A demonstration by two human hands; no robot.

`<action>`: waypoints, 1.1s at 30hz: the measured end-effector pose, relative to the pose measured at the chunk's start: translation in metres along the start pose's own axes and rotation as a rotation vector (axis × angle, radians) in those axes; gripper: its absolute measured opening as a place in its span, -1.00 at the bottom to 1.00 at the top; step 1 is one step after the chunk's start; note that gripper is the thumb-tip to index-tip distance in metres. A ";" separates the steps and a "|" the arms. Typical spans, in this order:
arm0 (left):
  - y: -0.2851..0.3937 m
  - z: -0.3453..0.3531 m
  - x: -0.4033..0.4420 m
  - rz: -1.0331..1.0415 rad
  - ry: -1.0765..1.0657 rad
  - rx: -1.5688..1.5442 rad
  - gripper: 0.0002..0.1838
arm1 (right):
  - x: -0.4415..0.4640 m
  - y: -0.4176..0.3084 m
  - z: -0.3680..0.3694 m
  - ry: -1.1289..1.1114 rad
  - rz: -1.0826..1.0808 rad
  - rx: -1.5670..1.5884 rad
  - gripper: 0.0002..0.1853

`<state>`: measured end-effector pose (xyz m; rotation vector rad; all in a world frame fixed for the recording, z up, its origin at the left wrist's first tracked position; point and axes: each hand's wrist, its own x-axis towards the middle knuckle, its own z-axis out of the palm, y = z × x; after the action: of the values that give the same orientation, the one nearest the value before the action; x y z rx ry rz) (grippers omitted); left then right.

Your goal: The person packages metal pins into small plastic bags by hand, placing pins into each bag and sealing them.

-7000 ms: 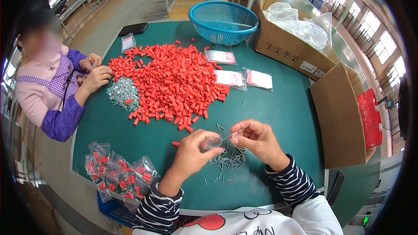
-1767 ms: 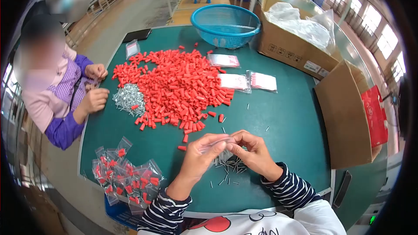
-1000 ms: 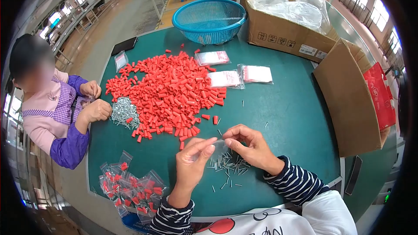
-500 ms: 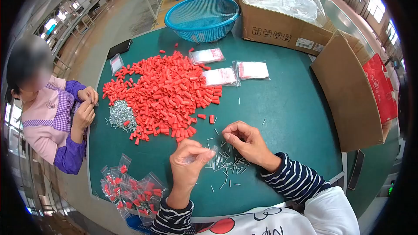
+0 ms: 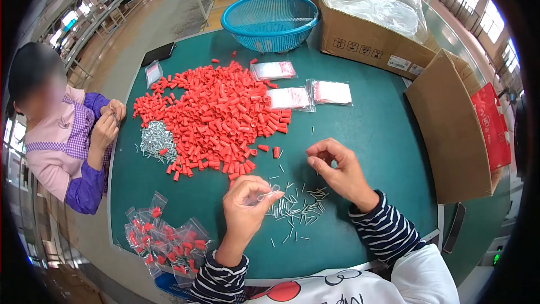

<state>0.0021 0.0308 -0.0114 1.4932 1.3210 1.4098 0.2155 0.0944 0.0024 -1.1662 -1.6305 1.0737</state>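
A small clear plastic bag (image 5: 269, 193) with its mouth apart is pinched between the thumb and fingers of my left hand (image 5: 245, 202). Just right of it, many loose screws (image 5: 298, 208) lie scattered on the green table (image 5: 371, 152). My right hand (image 5: 342, 173) hovers above and right of these screws, thumb and index finger slightly apart; a tiny screw seems to show under the fingertips, but I cannot make out whether it is held. Beyond my hands spreads a big heap of red plastic plugs (image 5: 219, 112), with a pile of screws (image 5: 157, 139) at its left edge.
Filled bags (image 5: 169, 242) lie at the front left corner. Packs of empty bags (image 5: 332, 92) sit behind the heap, near a blue basket (image 5: 270, 22). Cardboard boxes (image 5: 444, 135) stand right. A co-worker (image 5: 62, 129) works at the left edge, both hands close together.
My right hand has moved right, away from the bag and my left hand. The bag's mouth, earlier between both hands, now stands apart in my left hand. The co-worker's hands have come together.
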 end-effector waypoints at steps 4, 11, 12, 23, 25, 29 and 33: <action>0.000 -0.001 0.000 -0.023 0.000 -0.025 -0.78 | 0.002 -0.011 -0.017 -0.150 -0.040 -0.299 -0.84; 0.000 -0.005 0.001 -0.102 0.020 -0.149 -0.85 | 0.002 -0.012 -0.042 -0.300 -0.173 -0.593 -0.77; 0.002 -0.005 0.002 -0.113 0.005 -0.146 -0.85 | 0.002 -0.013 -0.044 -0.347 -0.211 -0.590 -0.77; -0.005 -0.002 -0.002 -0.161 -0.053 -0.315 -0.80 | 0.013 -0.012 -0.042 -0.597 -0.380 -0.935 -0.84; -0.004 -0.002 -0.002 -0.181 -0.058 -0.343 -0.81 | 0.015 -0.012 -0.048 -0.606 -0.412 -0.871 -0.86; -0.004 0.000 -0.002 -0.200 -0.072 -0.375 -0.83 | 0.019 -0.008 -0.053 -0.637 -0.498 -0.917 -0.90; -0.002 0.001 -0.003 -0.214 -0.096 -0.334 -0.84 | 0.018 -0.008 -0.054 -0.662 -0.435 -1.023 -0.89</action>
<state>0.0029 0.0287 -0.0142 1.1482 1.0877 1.3264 0.2605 0.1194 0.0280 -0.9667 -2.9756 0.2835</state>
